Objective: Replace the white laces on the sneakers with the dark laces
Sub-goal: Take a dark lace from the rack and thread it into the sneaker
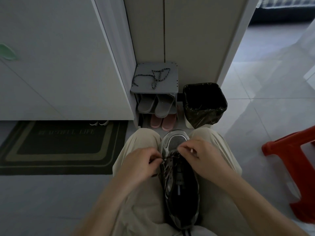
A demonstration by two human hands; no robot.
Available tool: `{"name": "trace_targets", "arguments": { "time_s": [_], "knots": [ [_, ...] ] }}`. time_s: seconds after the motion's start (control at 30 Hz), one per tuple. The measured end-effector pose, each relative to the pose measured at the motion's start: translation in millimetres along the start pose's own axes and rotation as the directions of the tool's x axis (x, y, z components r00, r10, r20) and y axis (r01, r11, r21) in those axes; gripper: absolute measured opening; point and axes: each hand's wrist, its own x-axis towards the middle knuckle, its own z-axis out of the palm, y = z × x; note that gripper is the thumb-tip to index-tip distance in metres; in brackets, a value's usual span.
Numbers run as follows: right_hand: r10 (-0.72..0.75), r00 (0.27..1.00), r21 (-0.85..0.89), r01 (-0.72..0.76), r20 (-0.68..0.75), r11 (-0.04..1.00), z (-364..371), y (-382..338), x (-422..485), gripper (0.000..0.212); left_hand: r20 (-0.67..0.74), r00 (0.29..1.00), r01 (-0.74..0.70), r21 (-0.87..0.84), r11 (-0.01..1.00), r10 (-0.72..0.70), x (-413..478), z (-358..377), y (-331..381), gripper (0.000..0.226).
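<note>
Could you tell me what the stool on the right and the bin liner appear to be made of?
The red stool looks like moulded plastic, given its smooth, slightly glossy one-piece legs. The bin liner seems to be thin dark plastic film, crinkled and shiny where it folds over the rim.

dim room – pale tile floor (265, 106) | doormat (58, 147) | red stool (293, 169)

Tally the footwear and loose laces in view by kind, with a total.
Sneaker held between the knees: 1
Grey slippers on the rack: 2
Pink slippers below them: 2
Shoe toes under the cabinet: 2
Dark lace on the rack top: 1
Total: 8
</note>
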Motion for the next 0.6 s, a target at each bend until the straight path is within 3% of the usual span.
{"name": "trace_targets", "arguments": {
  "time_s": [0.13, 0.23, 0.33, 0.47, 0.57, 0.6],
  "knots": [
    [-0.015, 0.952, -0.238, 0.092, 0.306, 0.967, 5.3, -19.7, 27.7, 0.025, 0.001, 0.999, -0.046, -0.114, 0.992, 0.047, 6.4, -38.7, 17.0, 0.017],
    [-0.078, 0.948, 0.085, 0.055, 0.307, 0.995, -8.3, -45.4, 46.8, 0.010, 0.036, 0.999, -0.028, -0.162, 0.986, 0.034, 8.8, -69.9, 23.6, 0.010],
    [-0.022, 0.972, 0.411, -0.078, 0.232, 0.908, -29.8, -53.8, 61.7, 0.018, 0.008, 1.000, 0.011, -0.233, 0.972, -0.010, 8.5, -87.7, 12.8, 0.012],
    [0.079, 0.987, 0.651, -0.149, 0.137, 0.744, -42.1, -55.6, 70.0, 0.025, -0.005, 0.999, 0.034, -0.369, 0.929, -0.039, 8.3, -88.2, -5.0, 0.019],
    [0.122, 0.978, 0.872, -0.204, 0.167, 0.445, -54.0, -60.1, 76.6, 0.028, 0.015, 0.998, 0.060, -0.354, 0.933, -0.059, 7.8, -79.6, -15.1, 0.017],
    [0.124, 0.980, 0.889, -0.193, 0.155, 0.415, -56.7, -60.0, 79.3, 0.026, 0.021, 0.998, 0.066, -0.353, 0.933, -0.062, 6.6, -76.6, -18.5, 0.016]
  ]
}}
